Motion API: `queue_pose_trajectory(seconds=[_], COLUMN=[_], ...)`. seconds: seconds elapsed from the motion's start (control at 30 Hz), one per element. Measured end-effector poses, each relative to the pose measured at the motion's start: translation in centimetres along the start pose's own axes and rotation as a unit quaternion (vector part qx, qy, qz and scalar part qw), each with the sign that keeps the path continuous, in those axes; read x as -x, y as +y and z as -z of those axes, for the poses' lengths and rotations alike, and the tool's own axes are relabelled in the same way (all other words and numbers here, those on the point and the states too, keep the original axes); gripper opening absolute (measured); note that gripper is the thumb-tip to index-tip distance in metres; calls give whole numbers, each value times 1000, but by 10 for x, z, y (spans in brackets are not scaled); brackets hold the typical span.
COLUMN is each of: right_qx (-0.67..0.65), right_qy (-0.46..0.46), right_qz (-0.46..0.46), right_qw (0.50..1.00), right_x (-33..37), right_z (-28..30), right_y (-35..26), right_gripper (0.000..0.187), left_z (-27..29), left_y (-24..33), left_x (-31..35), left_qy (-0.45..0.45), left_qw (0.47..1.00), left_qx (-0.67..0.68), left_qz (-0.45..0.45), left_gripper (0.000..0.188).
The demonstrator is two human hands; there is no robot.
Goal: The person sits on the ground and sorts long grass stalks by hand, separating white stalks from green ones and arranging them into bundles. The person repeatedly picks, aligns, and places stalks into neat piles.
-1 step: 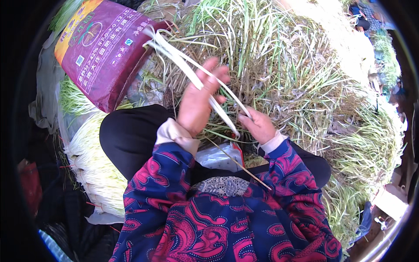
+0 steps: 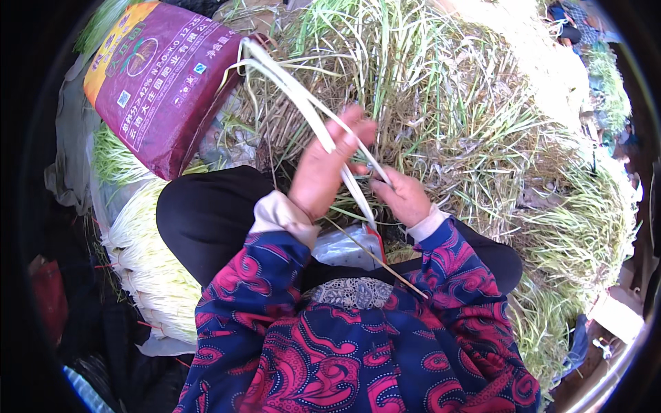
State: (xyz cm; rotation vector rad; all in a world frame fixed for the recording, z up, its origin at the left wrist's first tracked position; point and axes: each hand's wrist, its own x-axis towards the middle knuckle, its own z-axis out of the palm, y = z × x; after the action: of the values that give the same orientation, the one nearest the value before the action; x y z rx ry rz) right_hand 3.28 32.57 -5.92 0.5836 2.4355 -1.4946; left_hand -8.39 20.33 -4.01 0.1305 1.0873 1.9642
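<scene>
A few long, pale, flat-leaved stalks [image 2: 305,104] run slantwise through my left hand [image 2: 322,168], tucked between its thumb and fingers. Some fingertips of that hand stand a little apart. Close on its right, my right hand [image 2: 405,196] pinches one of the stalks between thumb and fingertips. The upper ends of the stalks reach toward the purple sack; the white lower ends hang over my lap. Beneath the hands lies a clear plastic sheet or bag with a red edge [image 2: 344,246], partly hidden. A thin straw-like stem [image 2: 375,258] crosses in front of it.
A purple and yellow printed sack [image 2: 165,82] stands at the upper left. Bundles of pale stalks [image 2: 148,255] lie to the left of my knee. Loose green and dried leaves [image 2: 441,131] spread ahead and to the right. Another person [image 2: 575,24] is at the far upper right.
Both hands have shifted slightly; the left has moved right and down toward the right one. The stalks have swung along with them.
</scene>
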Motion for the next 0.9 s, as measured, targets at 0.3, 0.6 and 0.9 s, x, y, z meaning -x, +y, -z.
queue_pose_trajectory(seconds=[0.3,0.6,0.9], right_qx=[-310,286,-268], right_qy=[-36,299,232], right_qz=[-58,-44,-69], right_qw=[948,909,933], right_x=[52,71,-88], right_z=[32,123,54], right_y=[-7,56,78], right_gripper=[15,32,19], left_z=[10,7,-6], left_y=[-29,-29,-39], left_x=[-18,3,26], left_qy=[167,131,21], left_qw=[966,970,960], left_qx=[195,181,147], left_qz=[-11,93,238], left_gripper=[22,16,25])
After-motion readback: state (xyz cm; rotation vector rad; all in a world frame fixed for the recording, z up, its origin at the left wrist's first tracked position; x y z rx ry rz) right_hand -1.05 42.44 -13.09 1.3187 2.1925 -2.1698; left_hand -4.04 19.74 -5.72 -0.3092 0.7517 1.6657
